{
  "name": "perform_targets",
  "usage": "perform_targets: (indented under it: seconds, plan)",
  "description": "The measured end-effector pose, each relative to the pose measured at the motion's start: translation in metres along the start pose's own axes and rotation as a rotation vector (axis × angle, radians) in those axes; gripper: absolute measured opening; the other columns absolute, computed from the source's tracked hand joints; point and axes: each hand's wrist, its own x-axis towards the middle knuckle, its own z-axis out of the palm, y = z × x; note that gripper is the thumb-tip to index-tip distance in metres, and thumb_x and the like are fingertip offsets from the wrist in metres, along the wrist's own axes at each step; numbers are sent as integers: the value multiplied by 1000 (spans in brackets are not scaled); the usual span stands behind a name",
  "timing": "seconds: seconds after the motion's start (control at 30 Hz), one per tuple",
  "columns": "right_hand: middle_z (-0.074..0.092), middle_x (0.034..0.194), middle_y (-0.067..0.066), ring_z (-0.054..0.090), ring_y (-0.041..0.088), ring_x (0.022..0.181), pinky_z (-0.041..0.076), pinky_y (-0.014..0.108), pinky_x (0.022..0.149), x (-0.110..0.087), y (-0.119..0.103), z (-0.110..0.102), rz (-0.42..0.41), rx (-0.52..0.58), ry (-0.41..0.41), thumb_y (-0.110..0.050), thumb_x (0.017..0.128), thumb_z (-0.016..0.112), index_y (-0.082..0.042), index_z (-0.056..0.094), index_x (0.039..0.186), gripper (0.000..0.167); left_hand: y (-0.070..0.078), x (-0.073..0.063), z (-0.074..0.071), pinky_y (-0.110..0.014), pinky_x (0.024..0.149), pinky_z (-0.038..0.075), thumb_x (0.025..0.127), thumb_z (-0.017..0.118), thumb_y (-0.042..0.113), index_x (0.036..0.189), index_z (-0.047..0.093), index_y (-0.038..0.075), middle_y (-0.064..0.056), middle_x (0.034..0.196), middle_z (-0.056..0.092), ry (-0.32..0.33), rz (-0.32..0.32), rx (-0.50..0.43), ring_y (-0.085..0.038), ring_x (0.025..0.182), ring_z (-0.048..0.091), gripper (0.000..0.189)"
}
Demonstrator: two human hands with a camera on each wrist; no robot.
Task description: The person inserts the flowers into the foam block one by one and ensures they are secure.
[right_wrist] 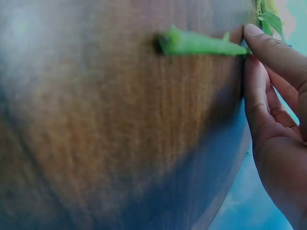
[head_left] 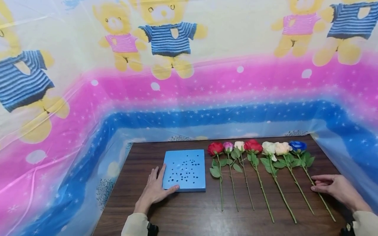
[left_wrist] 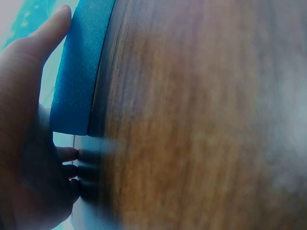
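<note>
A flat blue foam block (head_left: 172, 157) with many small dark holes in its top lies left of centre on the table; its side also shows in the left wrist view. My left hand (head_left: 157, 186) rests against the block's near left corner, fingers straight along its left side, thumb at the front edge. At the right end of a row of artificial roses lies a blue rose (head_left: 297, 146). Thumb and fingertips of my right hand (head_left: 338, 188) pinch its green stem (right_wrist: 206, 44) partway down, and the stem's cut end points out past them.
Left of the blue rose lie several others side by side, blooms away from me: a peach rose (head_left: 283, 148), a white rose (head_left: 268, 148), red roses (head_left: 253, 146) and a pink rose (head_left: 228, 147). A patterned cloth (head_left: 206, 85) hangs behind the brown wooden table (head_left: 189, 209).
</note>
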Motion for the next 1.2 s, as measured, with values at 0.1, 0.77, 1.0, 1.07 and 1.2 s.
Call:
perform_targets:
  seconds: [0.1,0.77,1.0,1.07,1.2]
  plan:
    - [85,105,12,78,12,87,62,27,71,1,-3,-3,12,0,-29,-33,88,98,12,71,139,74,0,0,0,-82,128,19,93,75,77,181,15,18,-30,183,12,2,3,0,-53,170,5,122]
    - [82,116,22,78,17,91,69,42,77,1,-14,-8,90,101,-134,-14,100,84,15,69,138,50,0,0,-1,-79,131,16,94,76,74,181,14,18,-31,183,11,0,24,-15,-54,170,4,121]
    - [80,123,23,76,15,93,68,43,78,-3,-10,-8,103,127,-139,-19,108,76,14,69,139,46,1,0,-2,-79,131,15,93,77,73,181,14,17,-31,183,11,-2,24,-18,-54,170,4,122]
    - [81,120,18,77,17,93,68,43,78,-5,-9,-8,107,157,-141,-18,109,74,14,67,140,45,1,1,-1,-79,131,14,93,77,73,181,14,17,-31,183,11,-1,25,-20,-54,170,4,122]
    - [81,115,12,79,22,92,68,43,78,-8,-8,-11,87,214,-136,-16,112,70,15,59,144,46,0,1,-1,-79,131,14,93,77,73,181,14,17,-31,183,10,-6,24,-26,-54,170,3,122]
